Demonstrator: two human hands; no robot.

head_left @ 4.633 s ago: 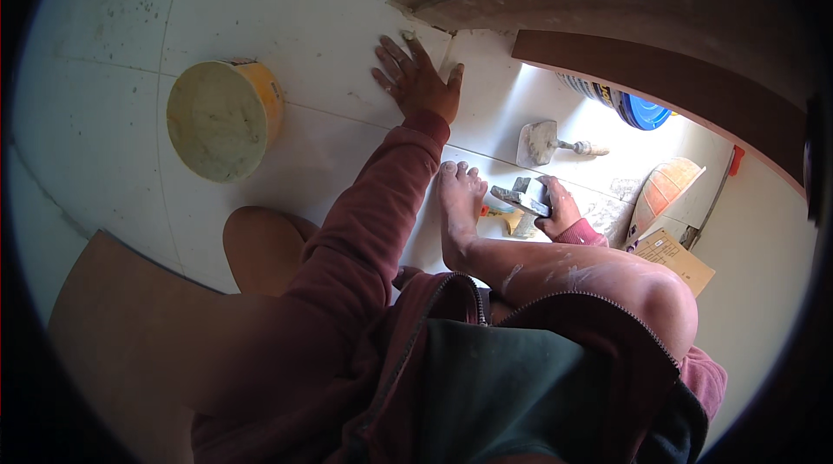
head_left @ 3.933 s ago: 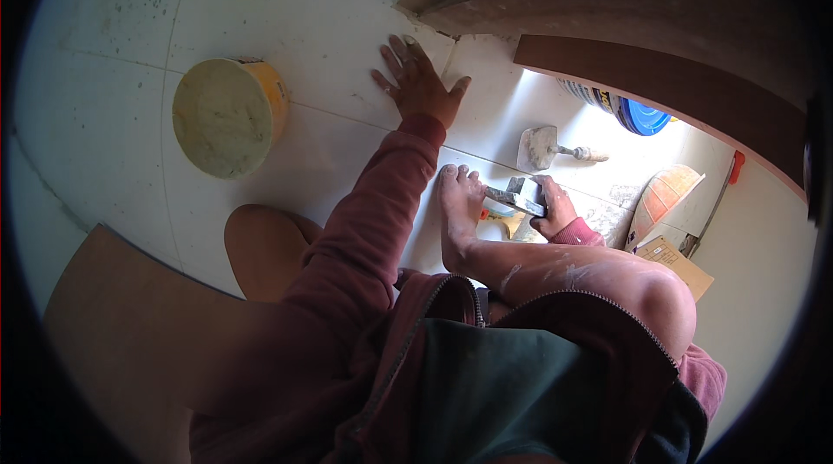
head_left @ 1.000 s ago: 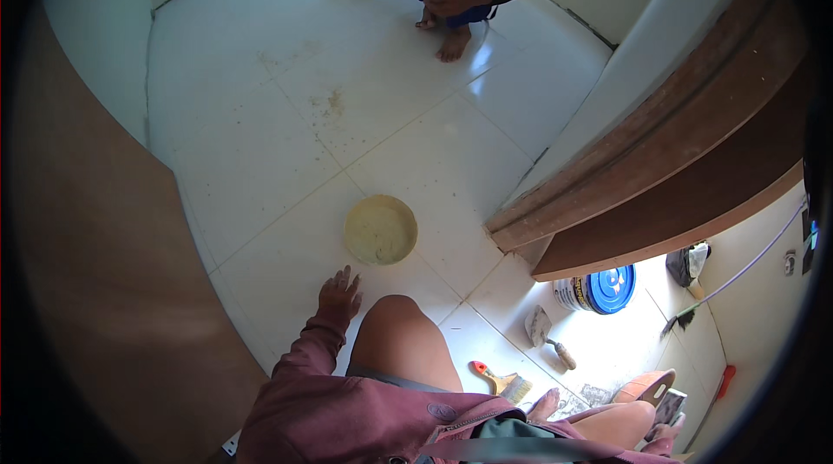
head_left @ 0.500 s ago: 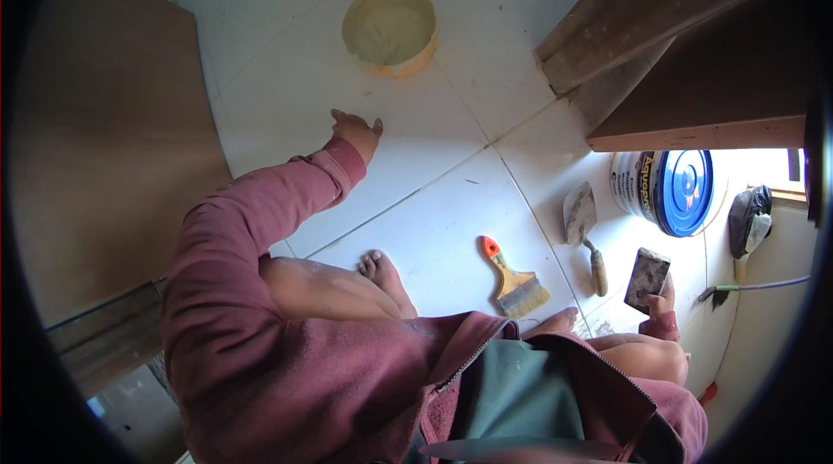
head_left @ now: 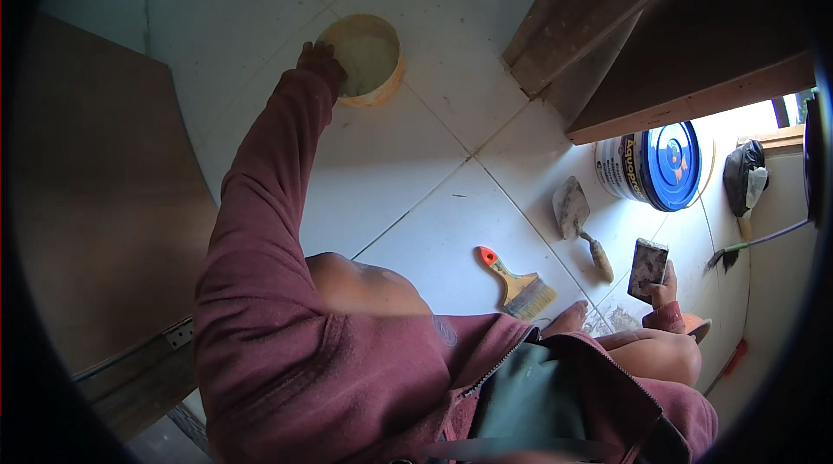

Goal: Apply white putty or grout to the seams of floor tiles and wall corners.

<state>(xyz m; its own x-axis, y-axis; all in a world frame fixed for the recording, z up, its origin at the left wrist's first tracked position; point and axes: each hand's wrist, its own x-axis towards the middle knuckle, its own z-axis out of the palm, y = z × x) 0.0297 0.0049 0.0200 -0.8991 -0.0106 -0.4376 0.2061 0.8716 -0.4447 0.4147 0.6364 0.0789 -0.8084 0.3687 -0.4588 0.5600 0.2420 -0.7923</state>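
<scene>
A round yellowish tub (head_left: 398,73) with pale, cloudy contents stands on the tiled floor. My left hand (head_left: 323,60) reaches out to its left side, the fingers closed over the rim. Low on the right, my right hand (head_left: 664,288) grips a flat rectangular block (head_left: 648,266), dark and smeared with grey; its exact kind does not show. A trowel (head_left: 573,209) with a wooden handle lies just left of that block. Nearer my foot is a wide paintbrush (head_left: 521,288) with an orange-tipped handle.
A white bucket with a blue lid (head_left: 672,166) lies tilted at the right, below a wooden beam (head_left: 694,95). Beyond it are a black plastic bag (head_left: 744,177) and a thin-handled brush (head_left: 731,256). A brown panel (head_left: 113,177) borders the left side.
My left arm has stretched farther out, and its hand has gone from open above the floor to the tub's rim. My right hand still holds the block. The view has shifted slightly.
</scene>
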